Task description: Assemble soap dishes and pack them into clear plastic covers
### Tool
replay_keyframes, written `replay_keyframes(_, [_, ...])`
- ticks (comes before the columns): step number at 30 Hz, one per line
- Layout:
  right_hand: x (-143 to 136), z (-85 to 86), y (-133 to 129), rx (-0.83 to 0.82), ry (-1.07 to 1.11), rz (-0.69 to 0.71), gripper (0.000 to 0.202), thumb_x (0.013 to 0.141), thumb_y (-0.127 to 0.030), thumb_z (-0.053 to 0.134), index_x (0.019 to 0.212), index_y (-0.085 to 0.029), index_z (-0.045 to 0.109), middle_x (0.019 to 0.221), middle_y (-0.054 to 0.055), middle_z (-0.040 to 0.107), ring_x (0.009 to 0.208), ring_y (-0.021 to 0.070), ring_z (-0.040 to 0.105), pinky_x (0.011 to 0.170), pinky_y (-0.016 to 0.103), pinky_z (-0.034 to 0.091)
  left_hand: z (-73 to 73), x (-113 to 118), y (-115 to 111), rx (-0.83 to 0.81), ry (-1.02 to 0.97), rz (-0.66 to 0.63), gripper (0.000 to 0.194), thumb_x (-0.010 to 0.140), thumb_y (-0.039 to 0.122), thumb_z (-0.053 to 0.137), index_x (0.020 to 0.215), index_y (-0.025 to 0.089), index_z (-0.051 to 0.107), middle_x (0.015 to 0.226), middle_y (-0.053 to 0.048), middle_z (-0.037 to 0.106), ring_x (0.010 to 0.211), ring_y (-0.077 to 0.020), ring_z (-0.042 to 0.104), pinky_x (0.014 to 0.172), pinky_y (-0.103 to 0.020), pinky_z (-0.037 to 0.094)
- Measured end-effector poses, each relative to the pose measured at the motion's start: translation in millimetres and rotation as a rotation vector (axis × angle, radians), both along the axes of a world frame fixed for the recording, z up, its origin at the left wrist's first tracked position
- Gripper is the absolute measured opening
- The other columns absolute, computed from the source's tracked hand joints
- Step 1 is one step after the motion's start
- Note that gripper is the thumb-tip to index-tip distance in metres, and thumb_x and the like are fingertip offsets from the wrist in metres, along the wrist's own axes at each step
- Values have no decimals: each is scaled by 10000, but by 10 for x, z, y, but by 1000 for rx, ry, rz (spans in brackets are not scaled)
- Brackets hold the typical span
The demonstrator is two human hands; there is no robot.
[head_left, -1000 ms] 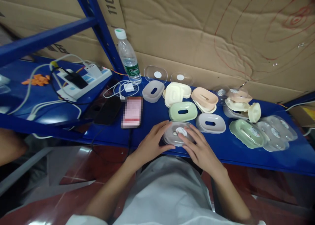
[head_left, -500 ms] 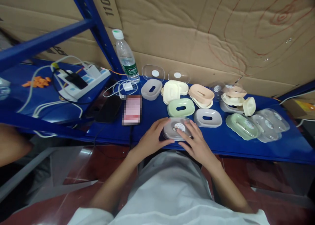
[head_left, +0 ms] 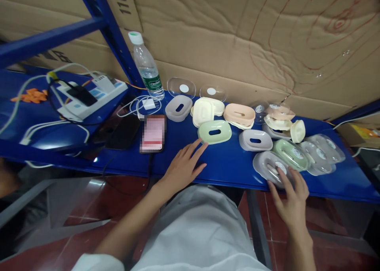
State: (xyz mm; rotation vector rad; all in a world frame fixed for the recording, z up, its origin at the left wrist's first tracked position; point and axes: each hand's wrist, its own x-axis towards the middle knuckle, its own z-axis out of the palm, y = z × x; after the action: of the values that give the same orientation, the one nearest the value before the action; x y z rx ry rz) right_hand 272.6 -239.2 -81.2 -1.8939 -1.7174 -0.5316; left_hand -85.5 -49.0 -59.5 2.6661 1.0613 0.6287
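Note:
My right hand (head_left: pixel 291 192) rests its spread fingers on a grey case with a clear lid (head_left: pixel 268 166) near the front edge at the right. My left hand (head_left: pixel 185 164) is open and holds nothing, its fingertips at the near left rim of a green slotted tray (head_left: pixel 214 131). A lilac-grey slotted tray (head_left: pixel 255 140) lies right of the green one. Behind stand a grey tray (head_left: pixel 179 108), cream pieces (head_left: pixel 204 112) and a peach tray (head_left: pixel 239 114). A lidded green case (head_left: pixel 291 154) touches the grey case, with clear lids (head_left: pixel 322 152) beyond it.
A water bottle (head_left: pixel 150 75), a white charger (head_left: pixel 148 103) and a phone (head_left: pixel 153 133) are on the blue table (head_left: pixel 225 168). At the left lie a power strip (head_left: pixel 95 95) and orange pieces (head_left: pixel 31 95). Cardboard (head_left: pixel 202 33) stands behind. A blue frame post (head_left: pixel 111 37) rises at the left.
The lidded grey case has moved from the front centre to the right, under my right hand. My left hand has let go of it and lies beside the green tray. The lilac-grey tray sits slightly farther right.

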Motion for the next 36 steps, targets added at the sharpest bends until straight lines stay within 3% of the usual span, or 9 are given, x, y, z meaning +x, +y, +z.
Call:
replay_keyframes(2, [147, -18, 1, 24, -31, -29, 650, 974, -376, 756, 1586, -330, 543, 1573, 171, 552, 1417, 423, 560, 1143, 632, 468, 60, 117, 43, 55, 81, 55, 695, 1053, 343, 626, 1669, 211, 334, 1688, -177, 451, 1413, -371, 574, 1087, -548, 556])
replay_keyframes(5, [279, -63, 36, 30, -25, -56, 627, 992, -404, 729, 1584, -306, 545, 1565, 181, 568, 1413, 419, 571, 1133, 620, 469, 109, 215, 89, 125, 144, 93, 590, 1044, 340, 637, 1593, 205, 466, 1657, -180, 492, 1377, -383, 596, 1035, -537, 571])
replay_keyframes(10, [239, -88, 52, 21, -28, -108, 578, 1043, -401, 642, 1596, -281, 523, 1603, 194, 545, 1496, 444, 495, 1177, 694, 369, 67, 18, 10, 190, 59, 123, 254, 1050, 322, 626, 1252, 178, 680, 1499, -189, 608, 1330, -366, 624, 1035, -510, 571])
replay_keyframes(14, [-15, 75, 164, 46, -63, -7, 635, 1015, -306, 691, 1617, -309, 491, 1591, 159, 569, 1514, 397, 493, 1229, 659, 345, 19, -203, -82, 177, -29, 106, 120, 1052, 273, 627, 1121, 193, 685, 1373, -142, 682, 1304, -320, 638, 1061, -480, 560])
replay_keyframes(18, [-328, 229, 585, -80, -33, 169, 639, 1056, -257, 597, 1663, -307, 403, 1596, 140, 566, 1519, 332, 497, 1225, 573, 408, -15, -249, -125, 205, -121, 92, 86, 1044, 277, 658, 1088, 211, 690, 1185, -91, 754, 1248, -288, 661, 1053, -447, 559])
replay_keyframes(24, [-623, 277, 1298, -257, -68, 154, 612, 1108, -349, 458, 1692, -216, 335, 1655, 200, 490, 1551, 396, 440, 1254, 714, 269, -18, -274, -238, 218, -202, 201, 55, 1021, 252, 693, 1066, 226, 676, 1163, -85, 770, 1184, -295, 688, 1022, -487, 523])
replay_keyframes(30, [-1192, 450, 1892, -387, -46, 489, 587, 1107, -326, 458, 1677, -210, 379, 1684, 151, 469, 1567, 337, 426, 1299, 611, 300, 10, -411, -278, 159, -331, 202, 121, 1040, 198, 665, 1139, 251, 619, 1151, -41, 791, 1232, -268, 701, 1142, -548, 481])
replay_keyframes(33, [-1339, 463, 1980, -469, -41, 577, 544, 1106, -370, 491, 1609, -164, 473, 1599, 188, 559, 1497, 342, 512, 1283, 603, 349, 85, -474, -260, 180, -487, 220, 181, 1022, 155, 682, 1150, 257, 604, 1156, -39, 776, 1215, -240, 713, 1155, -535, 520])
replay_keyframes(36, [-1275, 422, 1812, -449, 2, 595, 538, 1067, -532, 567, 1454, -160, 610, 1459, 191, 650, 1424, 342, 580, 1256, 582, 416, 122, -511, -258, 181, -563, 186, 225, 1002, 127, 704, 1157, 253, 599, 1169, -39, 764, 1208, -220, 716, 1179, -536, 526])
